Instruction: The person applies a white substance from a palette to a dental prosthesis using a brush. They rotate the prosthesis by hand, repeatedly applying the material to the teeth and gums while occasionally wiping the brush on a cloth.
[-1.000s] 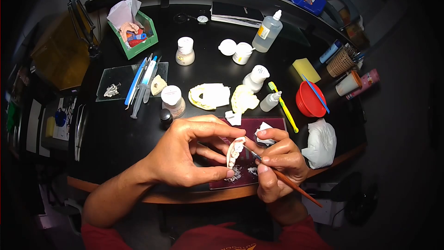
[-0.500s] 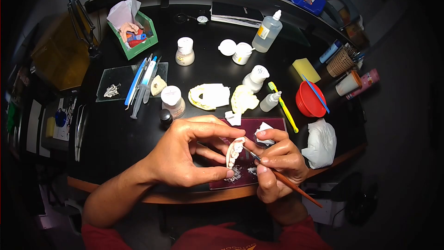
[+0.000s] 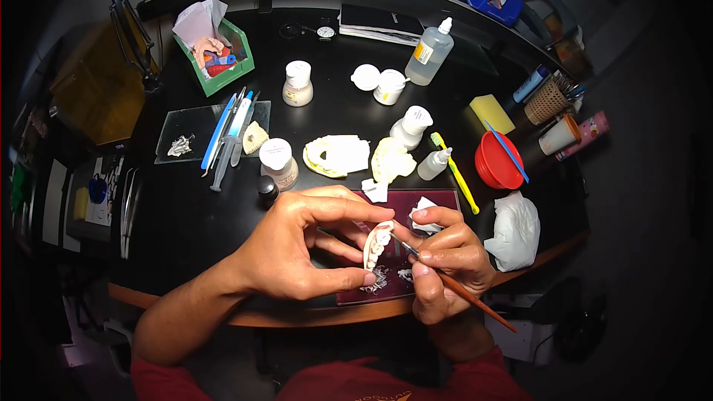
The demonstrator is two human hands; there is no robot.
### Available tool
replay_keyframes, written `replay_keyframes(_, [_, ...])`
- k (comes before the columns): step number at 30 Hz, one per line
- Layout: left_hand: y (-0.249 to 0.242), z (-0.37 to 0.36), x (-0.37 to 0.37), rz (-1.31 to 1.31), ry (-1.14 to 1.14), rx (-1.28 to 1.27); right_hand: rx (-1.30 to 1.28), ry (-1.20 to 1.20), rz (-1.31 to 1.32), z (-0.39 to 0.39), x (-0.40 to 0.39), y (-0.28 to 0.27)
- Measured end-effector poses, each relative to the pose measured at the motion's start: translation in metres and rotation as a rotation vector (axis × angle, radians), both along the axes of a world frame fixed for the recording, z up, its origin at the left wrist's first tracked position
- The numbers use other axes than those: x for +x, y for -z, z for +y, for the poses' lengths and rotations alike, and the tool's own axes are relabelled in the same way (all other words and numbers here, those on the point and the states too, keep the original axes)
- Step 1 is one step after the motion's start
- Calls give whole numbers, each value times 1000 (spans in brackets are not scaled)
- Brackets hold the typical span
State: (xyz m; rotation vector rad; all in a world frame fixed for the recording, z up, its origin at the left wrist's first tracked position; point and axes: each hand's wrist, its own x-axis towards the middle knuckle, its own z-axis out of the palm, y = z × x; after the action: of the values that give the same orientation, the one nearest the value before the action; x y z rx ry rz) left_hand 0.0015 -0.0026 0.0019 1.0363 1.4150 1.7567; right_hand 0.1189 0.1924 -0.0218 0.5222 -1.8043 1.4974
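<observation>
Between the thumb and fingertips of my left hand a dental model with white teeth is held upright by its two ends. My right hand grips a thin paintbrush with a reddish-brown wooden handle. The brush tip meets or nearly meets the upper teeth of the model; the exact contact is too small to tell. Below both hands lies a dark red mat with whitish shavings on it. A folded white tissue is just behind my right fingers.
Yellowish plaster models, a white dropper bottle, a yellow toothbrush and a red bowl stand beyond my hands. To the left are a capped jar and a glass slab with tools. Wadded white tissue sits at right.
Almost nothing differs. Both hands keep their grip, and the model and brush stay in nearly the same place.
</observation>
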Motion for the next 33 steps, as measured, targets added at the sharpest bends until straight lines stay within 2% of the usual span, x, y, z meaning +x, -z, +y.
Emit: replay_keyframes(33, [0,0,0,19,-7,-9,-64,-8,18,-2,0,0])
